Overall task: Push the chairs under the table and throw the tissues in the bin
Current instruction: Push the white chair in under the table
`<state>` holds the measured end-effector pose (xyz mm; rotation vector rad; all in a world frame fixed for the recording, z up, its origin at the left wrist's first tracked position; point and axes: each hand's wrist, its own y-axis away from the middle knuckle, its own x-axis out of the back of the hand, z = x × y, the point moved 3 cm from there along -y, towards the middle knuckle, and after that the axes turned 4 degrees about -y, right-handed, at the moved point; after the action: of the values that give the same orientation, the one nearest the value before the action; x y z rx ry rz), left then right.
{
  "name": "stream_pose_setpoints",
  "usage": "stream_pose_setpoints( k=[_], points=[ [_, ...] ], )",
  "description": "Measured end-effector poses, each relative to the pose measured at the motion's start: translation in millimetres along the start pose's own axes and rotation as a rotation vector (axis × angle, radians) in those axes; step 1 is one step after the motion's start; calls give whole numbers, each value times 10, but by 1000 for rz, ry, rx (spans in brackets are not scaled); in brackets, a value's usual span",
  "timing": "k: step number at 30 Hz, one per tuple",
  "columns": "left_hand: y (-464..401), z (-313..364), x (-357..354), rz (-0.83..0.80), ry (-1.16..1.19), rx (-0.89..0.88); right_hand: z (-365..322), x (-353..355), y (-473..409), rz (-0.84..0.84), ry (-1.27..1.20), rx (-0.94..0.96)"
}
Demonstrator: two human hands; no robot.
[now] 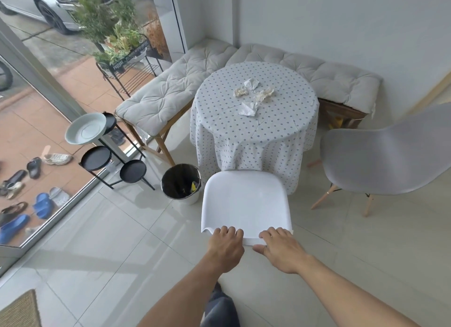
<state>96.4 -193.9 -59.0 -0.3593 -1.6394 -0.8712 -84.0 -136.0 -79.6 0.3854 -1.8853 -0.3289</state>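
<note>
Both bare forearms reach forward from the bottom of the view, and the left hand (227, 247) and right hand (280, 249) sit side by side on the top edge of the white moulded plastic chair (245, 202), fingers curled over its backrest rim and thumbs behind, gripping it. That chair is smooth, glossy and unmarked, its back toward the camera and its front edge touching the hanging hem of the white dotted tablecloth on the round table (255, 121); whether the seat is already under the table cannot be told. Four crumpled white and cream paper tissues (253, 96) lie loosely grouped near the middle of the tabletop, apart from its edges. Just left of the white chair, near but not touching it, stands the round white bin with a black liner (181, 183), open-topped with a yellow scrap inside. To the right, the grey plastic shell chair on wooden legs (380, 155) stands clear of the table, with bare pale floor tile (109, 241) between it and the cloth. Behind the table, grey tufted cushioned benches (170, 92) fill the corner against the wall.
</note>
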Motion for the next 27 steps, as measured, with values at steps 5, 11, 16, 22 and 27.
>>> stream_pose_setpoints(
  k=[5, 11, 16, 22, 27],
  points=[
    [-298, -705, 82, -8, -34, -93, -319, 86, -550, -11, -44, -77],
    [-712, -1405, 201, -20, -64, -151, -568, 214, -1137, 32, -114, -146],
    [-1035, -1812, 313, -50, -88, -139, -730, 371, -1555, 66, -166, -213],
    [-1347, -2174, 427, -88, -99, -100, -932, 502, -1948, 91, -213, -289],
    [-1418, -2376, 440, -60, -145, -130, -1018, 557, -2160, 12, -258, -308]
  ],
)
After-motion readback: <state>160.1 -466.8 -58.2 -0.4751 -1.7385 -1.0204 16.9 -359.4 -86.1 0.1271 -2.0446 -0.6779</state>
